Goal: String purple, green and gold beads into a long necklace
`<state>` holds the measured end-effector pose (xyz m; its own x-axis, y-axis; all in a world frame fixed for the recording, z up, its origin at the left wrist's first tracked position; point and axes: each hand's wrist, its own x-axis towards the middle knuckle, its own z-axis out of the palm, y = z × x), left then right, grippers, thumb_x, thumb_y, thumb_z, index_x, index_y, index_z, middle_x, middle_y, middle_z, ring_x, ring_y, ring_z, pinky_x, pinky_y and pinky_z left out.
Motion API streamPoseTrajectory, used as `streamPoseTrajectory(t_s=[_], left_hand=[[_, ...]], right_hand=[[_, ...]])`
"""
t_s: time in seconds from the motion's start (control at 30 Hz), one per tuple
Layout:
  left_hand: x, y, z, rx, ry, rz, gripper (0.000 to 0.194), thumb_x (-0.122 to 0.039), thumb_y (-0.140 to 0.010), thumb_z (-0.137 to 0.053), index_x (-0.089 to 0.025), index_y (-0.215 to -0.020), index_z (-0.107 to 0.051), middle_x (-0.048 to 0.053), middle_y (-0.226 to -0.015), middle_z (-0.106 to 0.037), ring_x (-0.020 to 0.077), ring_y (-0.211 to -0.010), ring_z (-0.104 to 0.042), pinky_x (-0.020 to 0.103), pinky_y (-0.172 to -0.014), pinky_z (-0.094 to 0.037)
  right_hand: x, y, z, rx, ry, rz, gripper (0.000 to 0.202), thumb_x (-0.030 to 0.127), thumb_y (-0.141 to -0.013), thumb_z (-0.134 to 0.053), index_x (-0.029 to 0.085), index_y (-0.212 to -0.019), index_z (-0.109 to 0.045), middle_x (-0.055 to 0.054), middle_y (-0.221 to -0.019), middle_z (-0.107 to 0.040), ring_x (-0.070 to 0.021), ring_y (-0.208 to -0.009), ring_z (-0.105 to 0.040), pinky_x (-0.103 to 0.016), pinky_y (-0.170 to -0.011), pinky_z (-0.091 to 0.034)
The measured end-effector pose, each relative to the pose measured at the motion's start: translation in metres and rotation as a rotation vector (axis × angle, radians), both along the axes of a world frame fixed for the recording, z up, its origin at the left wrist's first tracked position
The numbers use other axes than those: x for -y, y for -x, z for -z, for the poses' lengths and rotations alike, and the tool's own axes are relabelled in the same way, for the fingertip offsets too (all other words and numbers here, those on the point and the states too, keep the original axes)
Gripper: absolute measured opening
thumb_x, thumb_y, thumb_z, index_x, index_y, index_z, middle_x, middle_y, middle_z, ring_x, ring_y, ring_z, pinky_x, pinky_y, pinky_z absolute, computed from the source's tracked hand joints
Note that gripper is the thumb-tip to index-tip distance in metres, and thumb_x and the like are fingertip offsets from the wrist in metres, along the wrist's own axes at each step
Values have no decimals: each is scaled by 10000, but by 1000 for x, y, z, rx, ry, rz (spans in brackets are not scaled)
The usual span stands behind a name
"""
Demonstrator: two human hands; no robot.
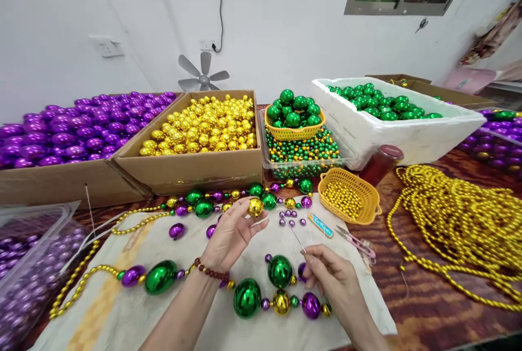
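My left hand (pixel 230 234) pinches a gold bead (pixel 255 207) between thumb and fingertips above a white cloth (pixel 122 307). My right hand (pixel 332 277) grips a thin needle (pixel 290 226) that slants up toward the gold bead. Below both hands lies a strand of large green, purple and gold beads (pixel 248 296). A second beaded strand (pixel 228 198) runs along the far edge of the cloth. Several small purple beads (pixel 291 217) lie loose near the needle.
Cardboard boxes of purple beads (pixel 77 133) and gold beads (pixel 204 125) stand behind. A yellow basket of green balls (pixel 294 114), a white foam box (pixel 408 139), a small yellow basket (pixel 350 196), scissors (pixel 356 242) and piled gold bead strings (pixel 460 226) sit at right.
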<state>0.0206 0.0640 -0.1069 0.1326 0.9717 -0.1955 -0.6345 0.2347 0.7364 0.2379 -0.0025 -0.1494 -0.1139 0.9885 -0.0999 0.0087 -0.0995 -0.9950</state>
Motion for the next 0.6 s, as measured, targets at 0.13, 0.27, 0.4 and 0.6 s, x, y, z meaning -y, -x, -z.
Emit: streamPoseTrajectory(t_s=[0.13, 0.27, 0.4, 0.6], left_hand=[[2, -6, -2, -42, -31, 20, 277, -270, -851, -623, -198, -1118, -635, 74, -1054, -662, 215, -953, -652, 405, -892, -521], [3, -7, 5, -98, -39, -17, 351, -278, -861, -610, -246, -1210, -593, 56, -1005, -659, 197, -849, -677, 322, -727, -559], [2, -4, 4, -35, 1, 28, 328, -303, -866, -597, -208, -1179, -614, 96, -1079, -650, 229, -936, -669, 321, -761, -555], [3, -9, 4, -112, 0, 43, 335, -219, -788, -691, -194, -1117, -633, 87, -1007, -673, 209, -848, -690, 324, -761, -557]], right_hand=[[5, -4, -4, 5, 21, 25, 257, 413, -916, -543, 167, -930, -616, 13, -667, -593, -91, -519, -560, -173, -485, -396], [7, -6, -4, -6, 17, 42, 242, 394, -928, -530, 164, -929, -606, 21, -664, -574, -80, -513, -546, -171, -496, -394], [6, -7, 0, 4, 18, 45, 254, 403, -924, -534, 159, -923, -604, 17, -660, -572, -82, -504, -544, -172, -482, -376], [9, -2, 13, 61, 17, 2, 314, 456, -916, -513, 161, -932, -619, 5, -643, -566, -105, -485, -539, -193, -471, -399]])
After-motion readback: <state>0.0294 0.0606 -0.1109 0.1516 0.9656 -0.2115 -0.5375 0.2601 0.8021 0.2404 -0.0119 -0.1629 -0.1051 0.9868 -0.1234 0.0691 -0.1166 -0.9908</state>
